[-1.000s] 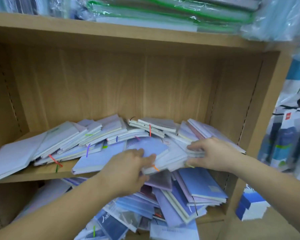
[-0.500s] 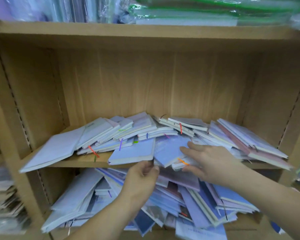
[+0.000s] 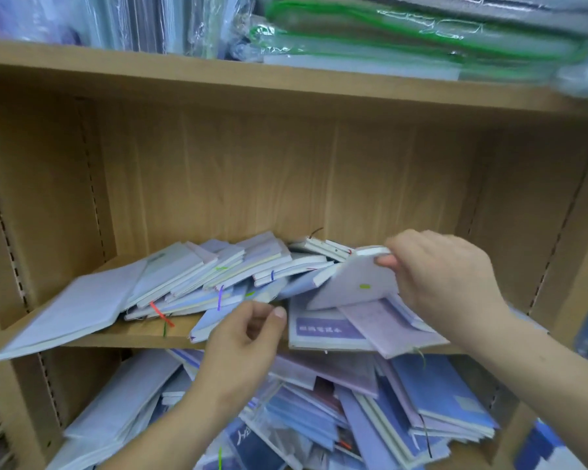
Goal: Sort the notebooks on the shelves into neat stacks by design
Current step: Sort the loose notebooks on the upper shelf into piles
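A jumble of pale blue and lilac notebooks (image 3: 197, 279) with coloured ribbon markers lies across the middle wooden shelf (image 3: 143, 332). My right hand (image 3: 445, 279) grips a lilac notebook (image 3: 353, 286) by its top edge and tilts it up off the pile. Under it lie a notebook with a dark purple label (image 3: 323, 330) and a pink-lilac one (image 3: 391, 327). My left hand (image 3: 245, 340) hovers at the shelf's front edge, fingers loosely curled and holding nothing, close to a blue notebook (image 3: 211, 317).
The shelf below holds a messy heap of blue and purple notebooks (image 3: 421, 412). The top shelf carries plastic-wrapped packs with green trim (image 3: 404, 32). Wooden side panels (image 3: 48, 198) close the compartment left and right. One large pale notebook (image 3: 72, 313) overhangs the front edge at left.
My right hand has lifted a lilac notebook up on edge from the pile. My left hand has let go of the stack and come forward. The view has moved closer.
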### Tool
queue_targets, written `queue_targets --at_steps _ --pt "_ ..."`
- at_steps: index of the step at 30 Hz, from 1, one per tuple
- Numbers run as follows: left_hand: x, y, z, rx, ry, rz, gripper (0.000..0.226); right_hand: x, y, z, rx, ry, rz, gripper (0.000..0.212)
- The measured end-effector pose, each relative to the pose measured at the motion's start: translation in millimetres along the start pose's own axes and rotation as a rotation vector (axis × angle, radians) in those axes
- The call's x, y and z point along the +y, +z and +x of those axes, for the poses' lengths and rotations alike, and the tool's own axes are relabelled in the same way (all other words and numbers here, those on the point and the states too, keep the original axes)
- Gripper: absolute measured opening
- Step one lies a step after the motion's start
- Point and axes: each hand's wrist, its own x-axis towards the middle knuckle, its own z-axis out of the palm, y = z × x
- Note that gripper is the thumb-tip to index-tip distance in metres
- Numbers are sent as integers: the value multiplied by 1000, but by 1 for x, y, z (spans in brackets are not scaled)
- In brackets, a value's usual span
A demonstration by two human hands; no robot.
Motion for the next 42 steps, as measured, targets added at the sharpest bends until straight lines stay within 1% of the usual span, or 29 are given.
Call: queue_targets --at_steps 3,5,6,8,10,11,13,14,15,16,17,18,19,20,21,22,23,24,25,26,27,28,29,31,34,36,38,40,42 --pt "15 -8 2 -106 -89 65 31 -9 -24 11 -34 -136 12 48" --pt "21 -5 -10 -145 -194 89 52 -16 -34 6 -101 -168 14 49" --pt "25 0 -19 -165 -270 27 61 -18 -40 1 -139 -190 24 46" --pt "37 15 -38 -242 -445 -216 66 -19 -54 -12 -228 -253 72 36" --pt "55 32 -52 -344 -557 -434 63 -23 -68 -26 -356 -311 161 26" --pt "64 39 -58 -381 -582 -534 56 -25 -75 -32 -447 -320 196 23" --pt "82 51 -69 -404 -606 -650 30 -32 -89 -45 -615 -316 232 21" --pt "88 55 -75 -406 -610 -639 22 -33 -96 -49 -666 -277 242 29" --pt "91 57 -84 -419 -597 -613 18 -31 -109 -47 -722 -159 280 42" --pt "90 56 -94 -438 -570 -592 18 -24 -124 -44 -773 43 351 57" --pt "91 53 -104 -456 -551 -571 18 -15 -138 -41 -824 293 441 68" --pt "93 50 -112 -470 -545 -560 18 -4 -149 -42 -853 484 480 74" --pt "95 45 -121 -484 -542 -561 18 6 -159 -44 -902 582 454 78" --pt "97 38 -131 -504 -531 -566 20 10 -167 -44 -990 660 414 77" --pt "99 30 -139 -536 -496 -564 23 9 -171 -47 -1096 734 418 69" --pt "102 21 -146 -567 -440 -555 26 4 -173 -52 -1167 837 482 56" --pt "104 13 -151 -584 -379 -540 28 -3 -175 -55 -1208 956 608 48" --pt "104 4 -152 -582 -326 -518 28 -13 -176 -53 -1184 1079 774 42" --pt "103 -4 -151 -556 -284 -492 26 -21 -175 -49 -1116 1164 954 37" --pt "101 -13 -149 -511 -261 -464 22 -28 -172 -43 -999 1210 1083 30" --pt "98 -22 -144 -457 -250 -431 19 -36 -166 -36 -871 1225 1156 24" --pt "93 -32 -139 -399 -242 -386 18 -47 -160 -26 -760 1197 1171 19" --pt "88 -43 -133 -342 -233 -337 18 -59 -150 -17 -673 1126 1146 18" --pt "76 -68 -124 -244 -215 -265 17 -88 -130 3 -578 978 1098 31" --pt "58 -105 -114 -128 -245 -218 14 -125 -109 25 -543 889 1230 49" --pt "47 -121 -109 -88 -273 -204 14 -145 -97 33 -577 815 1317 52" --pt "38 -128 -105 -63 -275 -205 14 -158 -84 33 -612 797 1373 53" --pt "30 -128 -99 -30 -276 -200 14 -165 -74 28 -655 814 1333 61" --pt "25 -124 -87 8 -304 -216 14 -161 -70 18 -779 821 1299 61"
